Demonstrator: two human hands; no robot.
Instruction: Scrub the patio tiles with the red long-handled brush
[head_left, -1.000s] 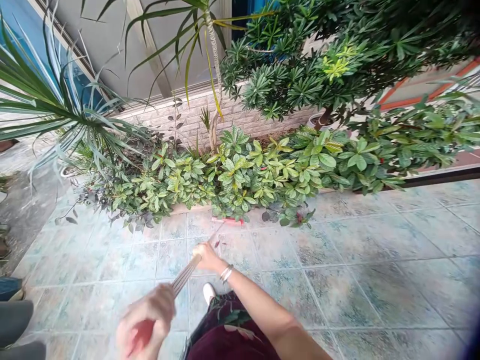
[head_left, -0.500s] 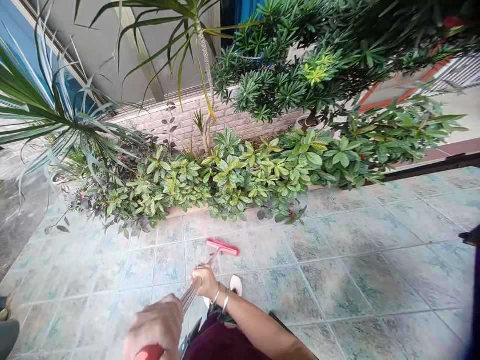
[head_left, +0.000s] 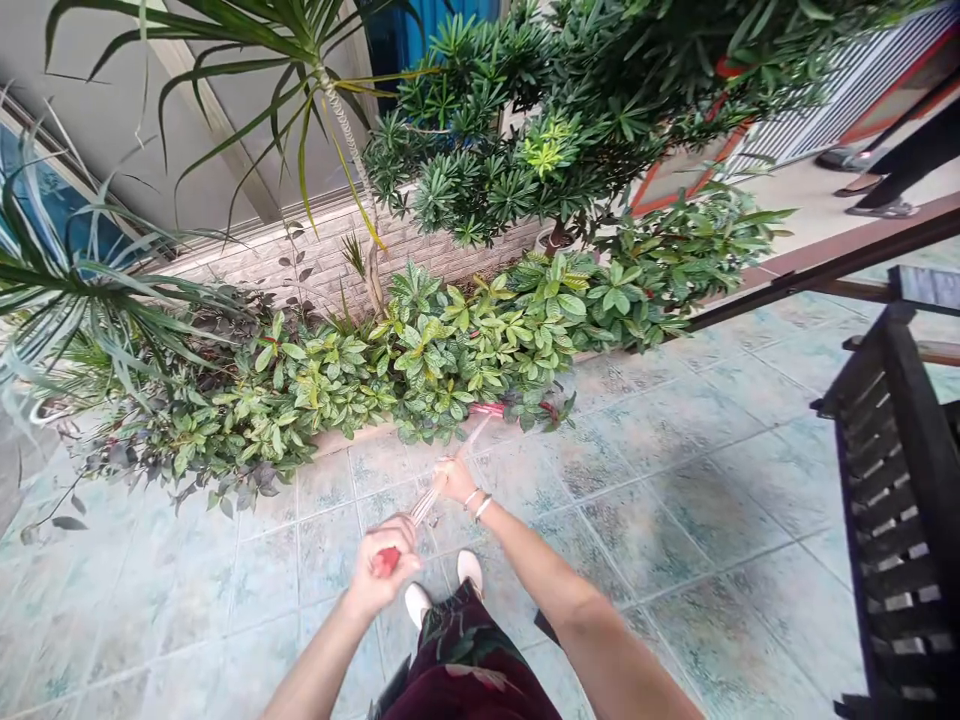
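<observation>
Pale blue-green tiles (head_left: pixel 675 520) cover the ground in my feed, running up to a brick wall (head_left: pixel 442 245) with a planted bed at its foot. Up close, the fingers of my left hand (head_left: pixel 390 538) are curled round the top of a pole (head_left: pixel 426 505), its red grip (head_left: pixel 385 562) showing between thumb and fingers. Farther down, my right hand (head_left: pixel 455 480) is closed round the same pole, two bangles (head_left: pixel 478 505) at its wrist. From there the pole slants away to its red head (head_left: pixel 489 409), which sits at the edge of the low leafy shrubs (head_left: pixel 420 350), partly under the leaves; I can't tell whether it presses on the tiles. Below my hands I make out two white shoes (head_left: pixel 470 570) and dark patterned trousers (head_left: pixel 469 640). Behind the shrubs stands a darker green tree (head_left: pixel 517 170) in a white pot. To the right is a dark slatted bench (head_left: pixel 889 520), and beyond it, at upper right, another person's legs (head_left: pixel 911 160) in dark trousers.
</observation>
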